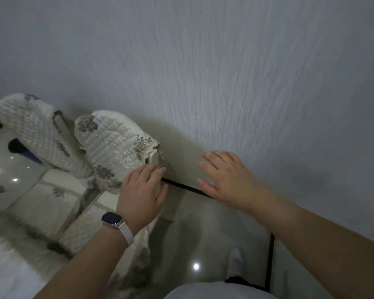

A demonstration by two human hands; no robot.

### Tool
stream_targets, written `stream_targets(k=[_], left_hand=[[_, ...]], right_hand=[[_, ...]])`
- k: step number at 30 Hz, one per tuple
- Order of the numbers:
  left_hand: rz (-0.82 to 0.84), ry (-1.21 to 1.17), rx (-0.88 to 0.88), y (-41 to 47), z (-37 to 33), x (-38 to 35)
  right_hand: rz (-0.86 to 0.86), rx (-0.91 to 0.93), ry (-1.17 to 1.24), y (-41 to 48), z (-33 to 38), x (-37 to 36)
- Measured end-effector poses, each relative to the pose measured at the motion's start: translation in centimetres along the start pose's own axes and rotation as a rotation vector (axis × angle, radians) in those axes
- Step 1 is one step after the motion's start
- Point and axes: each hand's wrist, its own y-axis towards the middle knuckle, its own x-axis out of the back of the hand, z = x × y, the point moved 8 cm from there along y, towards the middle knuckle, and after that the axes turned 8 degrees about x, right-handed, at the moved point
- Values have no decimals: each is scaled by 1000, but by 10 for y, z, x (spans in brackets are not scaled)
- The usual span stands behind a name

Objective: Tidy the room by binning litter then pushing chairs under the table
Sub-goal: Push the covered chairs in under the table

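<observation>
Two chairs with cream quilted, flower-patterned covers stand side by side at the left. The near chair [115,143] has its backrest close to the wall, and the far chair [30,124] is beyond it. My left hand [141,190], with a watch on the wrist, lies with straight fingers against the near chair's backrest edge. My right hand [225,178] is spread and holds nothing, hovering in front of the wall to the right of the chair. No litter or bin is in sight.
A textured pale wall [225,72] fills the upper view. Below it lies a glossy tiled floor [203,234] with black joint lines. A white blurred table edge [4,266] sits at lower left. A dark object [20,147] lies on the floor behind the chairs. My foot [235,260] is below.
</observation>
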Motion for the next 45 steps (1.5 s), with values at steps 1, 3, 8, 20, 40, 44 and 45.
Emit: stream_targets(k=[1,3,8,20,40,44,45], left_hand=[[0,19,24,11,-2,-2],[-14,39,82,31,-6,-3],[-68,29,242,64,2,-3],[-74,-70,550,117,100,-52],[-55,-310,839,197,157,-128],[-68,-312,876,200,161,-129],[-66,-317,884,201,162,-130]], right_hand=[[-8,24,15,9,-13,0],[-8,85,48,25,-37,-2],[38,211,123,73,-73,-20],[81,438,191,206,-70,-86],[380,447,376,387,-48,-218],[429,506,444,409,-34,-247],[442,515,469,413,-30,-252]])
